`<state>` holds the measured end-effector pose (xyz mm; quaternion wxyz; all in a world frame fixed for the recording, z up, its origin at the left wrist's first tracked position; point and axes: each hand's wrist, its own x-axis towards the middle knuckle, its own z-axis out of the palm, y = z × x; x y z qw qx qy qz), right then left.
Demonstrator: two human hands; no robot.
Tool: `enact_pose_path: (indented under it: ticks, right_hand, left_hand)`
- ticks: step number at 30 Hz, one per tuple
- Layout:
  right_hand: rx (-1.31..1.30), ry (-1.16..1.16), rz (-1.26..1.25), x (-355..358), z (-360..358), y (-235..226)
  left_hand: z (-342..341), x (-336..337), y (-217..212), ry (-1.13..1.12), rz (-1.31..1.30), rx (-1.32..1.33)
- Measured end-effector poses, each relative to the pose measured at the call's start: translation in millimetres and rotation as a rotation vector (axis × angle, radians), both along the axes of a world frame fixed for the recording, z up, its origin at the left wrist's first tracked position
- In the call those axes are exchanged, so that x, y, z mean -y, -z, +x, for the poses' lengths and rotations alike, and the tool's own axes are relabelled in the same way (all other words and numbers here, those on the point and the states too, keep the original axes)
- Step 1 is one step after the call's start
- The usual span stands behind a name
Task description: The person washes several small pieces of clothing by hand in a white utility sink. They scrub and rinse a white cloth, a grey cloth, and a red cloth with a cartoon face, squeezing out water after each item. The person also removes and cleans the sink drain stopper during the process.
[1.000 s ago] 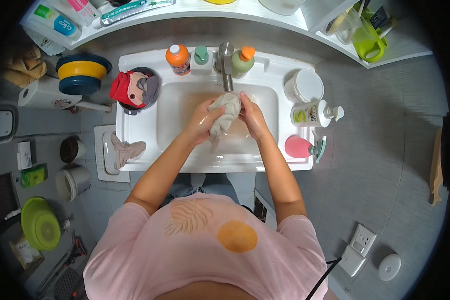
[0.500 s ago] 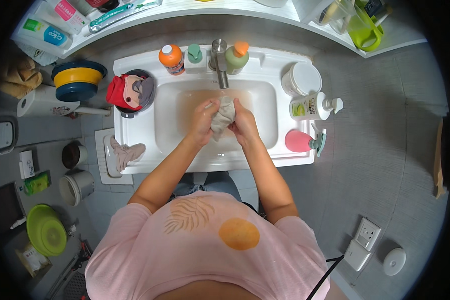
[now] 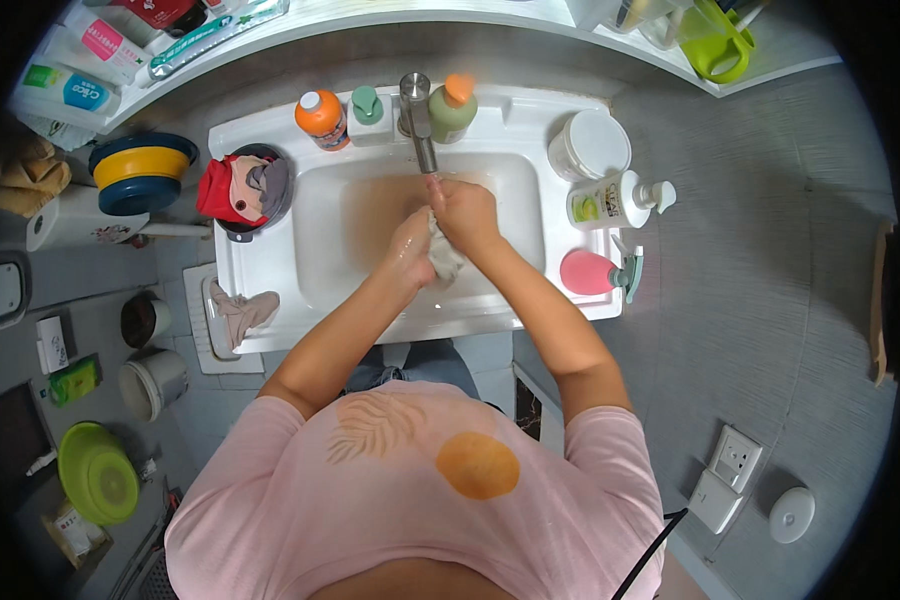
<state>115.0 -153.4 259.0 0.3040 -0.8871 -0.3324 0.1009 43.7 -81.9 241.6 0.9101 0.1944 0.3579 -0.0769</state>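
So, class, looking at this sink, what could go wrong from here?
The pale cloth could slip from the left hand and right hand into the murky water. The pink bottle near the sink's right edge might get knocked off. The beige cloth at the left edge could slide down.

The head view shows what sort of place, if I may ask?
Probably a home bathroom, with a white rectangular sink, a silver metal tap, and a teal and white tube on a white shelf.
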Motion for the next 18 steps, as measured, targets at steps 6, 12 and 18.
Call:
enact_pose_path:
  ticks: [6, 12, 18]
  right_hand:
    - [0.247, -0.125, 0.242, -5, -15, 14]
    - [0.162, -0.094, 0.299, -21, -21, -1]
    - [-0.947, 0.301, 0.452, -3, 25, 28]
  left_hand:
    - [15, -29, 40, 0.116, -0.092, -0.038]
    - [13, -13, -2, -0.153, 0.022, -0.17]
    - [9, -14, 15, -0.004, -0.106, 0.092]
